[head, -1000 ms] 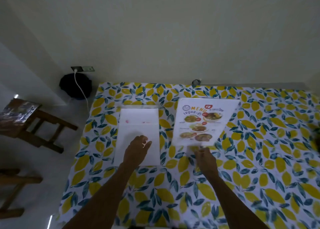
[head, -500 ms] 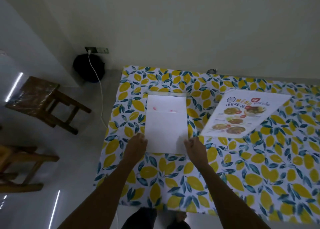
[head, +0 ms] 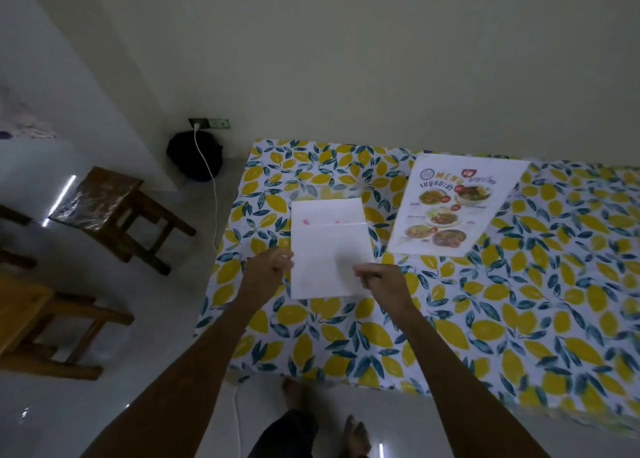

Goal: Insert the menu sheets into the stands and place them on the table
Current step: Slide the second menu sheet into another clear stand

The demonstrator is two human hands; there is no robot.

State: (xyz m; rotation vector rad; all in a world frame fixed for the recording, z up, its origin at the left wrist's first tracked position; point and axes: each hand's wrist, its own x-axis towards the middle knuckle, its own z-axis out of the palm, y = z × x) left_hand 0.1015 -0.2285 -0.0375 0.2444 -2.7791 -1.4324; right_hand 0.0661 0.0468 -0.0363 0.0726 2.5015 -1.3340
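A white sheet (head: 329,250), blank side up, is held just above the lemon-print table (head: 485,319). My left hand (head: 268,270) pinches its left edge and my right hand (head: 379,277) pinches its right edge near the bottom. Under the sheet's far end a clear acrylic stand (head: 322,191) lies on the cloth, only partly visible. A printed colour menu sheet (head: 450,205) with food pictures lies flat to the right, close to the wall.
The table's left edge and near edge border a white floor. Wooden stools (head: 114,212) stand at the left. A black bag (head: 194,156) and a white charging cable (head: 211,194) sit by the wall socket. My bare feet (head: 294,395) show below.
Both hands have closed on the white sheet's side edges and raised its near end slightly. The view has swung left and back; the colour menu stays flat on the table.
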